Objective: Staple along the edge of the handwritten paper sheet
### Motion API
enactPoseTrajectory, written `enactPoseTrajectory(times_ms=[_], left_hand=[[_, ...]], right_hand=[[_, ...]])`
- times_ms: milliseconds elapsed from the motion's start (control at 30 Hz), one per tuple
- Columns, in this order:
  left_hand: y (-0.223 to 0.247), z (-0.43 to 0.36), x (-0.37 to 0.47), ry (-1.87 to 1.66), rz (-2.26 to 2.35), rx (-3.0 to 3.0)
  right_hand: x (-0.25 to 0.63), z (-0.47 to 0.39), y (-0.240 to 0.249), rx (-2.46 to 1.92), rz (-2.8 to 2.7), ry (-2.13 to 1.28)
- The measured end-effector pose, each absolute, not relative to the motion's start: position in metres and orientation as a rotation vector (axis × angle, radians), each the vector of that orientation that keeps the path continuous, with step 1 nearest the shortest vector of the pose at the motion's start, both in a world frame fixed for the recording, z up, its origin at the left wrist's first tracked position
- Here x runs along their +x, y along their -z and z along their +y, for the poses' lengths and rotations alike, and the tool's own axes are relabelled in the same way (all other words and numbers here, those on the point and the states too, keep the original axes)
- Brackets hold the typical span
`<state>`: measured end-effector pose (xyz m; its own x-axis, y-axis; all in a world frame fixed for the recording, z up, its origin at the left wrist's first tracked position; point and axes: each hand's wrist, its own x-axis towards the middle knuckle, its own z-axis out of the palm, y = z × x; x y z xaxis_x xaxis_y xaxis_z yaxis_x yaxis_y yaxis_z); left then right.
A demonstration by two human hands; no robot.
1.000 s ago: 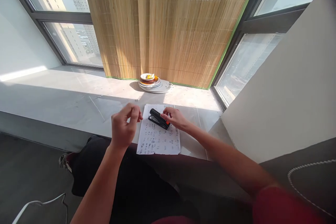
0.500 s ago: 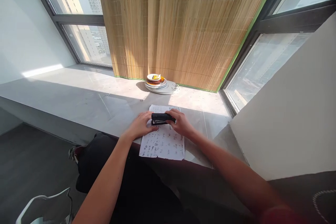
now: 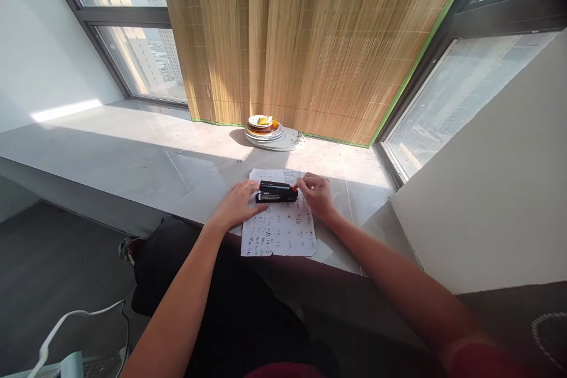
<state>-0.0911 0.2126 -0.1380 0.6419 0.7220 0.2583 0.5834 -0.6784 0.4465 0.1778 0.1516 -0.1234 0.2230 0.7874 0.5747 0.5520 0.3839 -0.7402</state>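
A black stapler (image 3: 277, 191) with a small red part at its right end lies across a handwritten sheet of paper (image 3: 279, 233). My left hand (image 3: 237, 205) is round the stapler's left end, index finger at the far side and thumb at the near side over the paper. At the other end, my right hand (image 3: 316, 194) is closed, thumb and forefinger pinching at the red part (image 3: 295, 188). The stapler's top arm is slightly raised off its base, with a strip of metal showing between.
Beyond the paper stands a stack of plates (image 3: 266, 133) on the pale stone sill (image 3: 199, 180), with a yellow item on top. A bamboo blind (image 3: 301, 47) hangs behind. A wall (image 3: 496, 171) borders the right side, and the sill's front edge is by my legs.
My right hand has shifted right, from gripping over the stapler's right half to pinching the red part at its end. My left hand stays at the left end. The camera has tilted slightly down.
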Motion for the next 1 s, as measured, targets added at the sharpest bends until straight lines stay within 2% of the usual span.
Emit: enactPoseTrajectory(times_ms=[633, 767, 867, 1000], left_hand=[[0.131, 0.207, -0.094, -0.700, 1.228, 2.124], [0.131, 0.205, -0.092, -1.027, 1.057, 2.052], [0.124, 0.201, -0.090, -1.318, 0.786, 1.694], [0.113, 0.201, -0.095, -1.265, 0.641, 1.097]], right_hand=[[0.168, 0.158, 0.134, -1.276, -1.694, -0.209], [0.163, 0.157, 0.135, -1.192, -1.903, -0.310], [0.162, 0.152, 0.136, -1.093, -1.928, -0.180], [0.163, 0.143, 0.136, -0.972, -1.915, 0.186]])
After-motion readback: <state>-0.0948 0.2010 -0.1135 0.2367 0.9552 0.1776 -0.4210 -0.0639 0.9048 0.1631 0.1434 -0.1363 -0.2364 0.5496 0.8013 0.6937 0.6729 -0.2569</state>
